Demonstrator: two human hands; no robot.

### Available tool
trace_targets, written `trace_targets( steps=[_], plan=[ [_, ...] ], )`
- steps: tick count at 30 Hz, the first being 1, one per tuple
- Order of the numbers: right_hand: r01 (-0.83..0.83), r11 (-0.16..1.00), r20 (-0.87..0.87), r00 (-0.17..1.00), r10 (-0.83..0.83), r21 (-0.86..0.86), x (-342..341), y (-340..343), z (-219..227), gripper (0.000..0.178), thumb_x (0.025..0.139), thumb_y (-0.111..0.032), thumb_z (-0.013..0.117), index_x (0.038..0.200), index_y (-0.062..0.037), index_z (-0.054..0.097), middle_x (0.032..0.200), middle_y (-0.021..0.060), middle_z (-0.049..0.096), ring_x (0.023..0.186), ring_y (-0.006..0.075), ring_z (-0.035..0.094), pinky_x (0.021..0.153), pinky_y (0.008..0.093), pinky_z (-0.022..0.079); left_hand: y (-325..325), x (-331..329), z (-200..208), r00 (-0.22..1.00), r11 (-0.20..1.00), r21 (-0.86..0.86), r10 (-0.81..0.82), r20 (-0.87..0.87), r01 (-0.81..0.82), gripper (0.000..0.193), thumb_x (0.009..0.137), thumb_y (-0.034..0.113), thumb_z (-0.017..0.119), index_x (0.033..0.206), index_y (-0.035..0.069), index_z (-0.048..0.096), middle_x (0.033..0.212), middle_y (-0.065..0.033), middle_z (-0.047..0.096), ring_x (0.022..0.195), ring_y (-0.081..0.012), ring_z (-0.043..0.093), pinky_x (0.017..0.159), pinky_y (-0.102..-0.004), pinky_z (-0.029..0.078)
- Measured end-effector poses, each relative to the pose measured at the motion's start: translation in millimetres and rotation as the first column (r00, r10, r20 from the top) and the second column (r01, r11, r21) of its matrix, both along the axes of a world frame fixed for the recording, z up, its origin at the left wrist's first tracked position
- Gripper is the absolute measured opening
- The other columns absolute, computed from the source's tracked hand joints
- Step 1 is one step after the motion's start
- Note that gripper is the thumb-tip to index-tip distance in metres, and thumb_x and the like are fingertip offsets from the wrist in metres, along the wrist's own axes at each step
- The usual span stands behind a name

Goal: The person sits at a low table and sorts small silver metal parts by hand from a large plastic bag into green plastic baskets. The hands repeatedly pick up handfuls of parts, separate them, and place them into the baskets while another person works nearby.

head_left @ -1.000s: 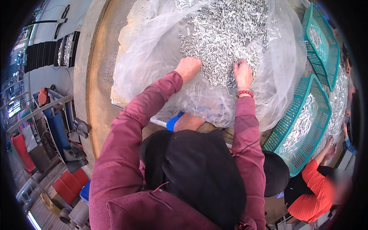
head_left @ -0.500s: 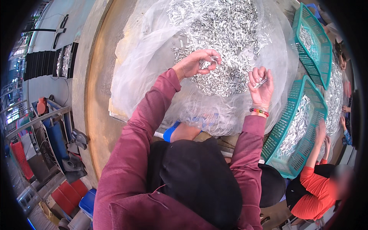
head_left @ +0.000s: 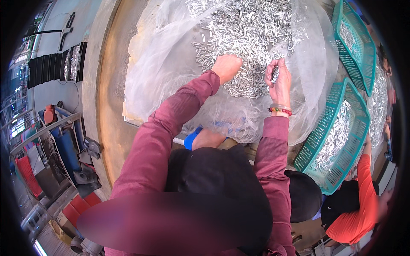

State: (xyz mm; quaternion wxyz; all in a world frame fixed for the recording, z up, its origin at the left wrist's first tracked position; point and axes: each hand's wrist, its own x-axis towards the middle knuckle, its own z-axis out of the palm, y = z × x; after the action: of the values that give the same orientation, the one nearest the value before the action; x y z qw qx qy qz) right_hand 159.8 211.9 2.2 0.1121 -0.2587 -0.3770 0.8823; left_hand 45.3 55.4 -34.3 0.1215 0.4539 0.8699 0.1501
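A large heap of small silvery metal cylinders (head_left: pixel 252 25) is spread on a clear plastic sheet (head_left: pixel 158 81). Over the heap's near left part, my left hand (head_left: pixel 227 67) is closed with its back turned up; the curled fingers hide whatever they hold. My right hand (head_left: pixel 280 83), with a beaded bracelet (head_left: pixel 279 111) at its wrist, is at the right edge of the heap. Its fingers curl around a few of the metal cylinders (head_left: pixel 275 74), which show between thumb and fingertips.
Two green plastic baskets (head_left: pixel 301 158) with silvery pieces stand to the right. Beyond them a person in an orange top (head_left: pixel 361 213) reaches toward more silvery pieces. At left are black trays (head_left: pixel 45 69) and a metal rack (head_left: pixel 64 128). A foot in a blue sandal (head_left: pixel 194 138) is below the sheet.
My left hand has turned over and shifted right, so its palm and the pieces in it are hidden. My right hand has moved left and up, closer to the heap.
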Motion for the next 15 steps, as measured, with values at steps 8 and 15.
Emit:
trace_targets(
  steps=[8,15],
  plan=[
    [-0.556,0.351,0.629,0.765,-0.139,0.753,-6.6,-22.8,-51.1,0.034,0.089,-0.029,0.056,0.091,0.0051,0.058,0.095,0.025,0.064,0.09,0.0401,0.062,0.079,0.0444,0.046,-18.0,-24.8,51.9,0.585,0.916,0.135,0.124,0.801,-0.379,0.025,0.082,0.031,0.066,0.092,0.008,0.069,0.055,-0.0022,0.051,0.052,-0.0154,0.048,0.046,-0.0279,0.037],
    [-0.459,0.69,0.456,0.866,0.206,0.56,-16.4,-21.6,-32.5,0.023,0.086,-0.025,0.063,0.092,-0.0048,0.055,0.07,0.0051,0.057,0.061,0.0166,0.051,0.052,0.0307,0.04,-51.9,-31.7,104.0,-0.237,0.468,0.266,-0.766,0.597,-0.843,0.008,0.078,0.01,0.055,0.072,0.011,0.05,0.072,0.0034,0.038,0.068,-0.0095,0.037,0.043,-0.0179,0.024]
  ],
)
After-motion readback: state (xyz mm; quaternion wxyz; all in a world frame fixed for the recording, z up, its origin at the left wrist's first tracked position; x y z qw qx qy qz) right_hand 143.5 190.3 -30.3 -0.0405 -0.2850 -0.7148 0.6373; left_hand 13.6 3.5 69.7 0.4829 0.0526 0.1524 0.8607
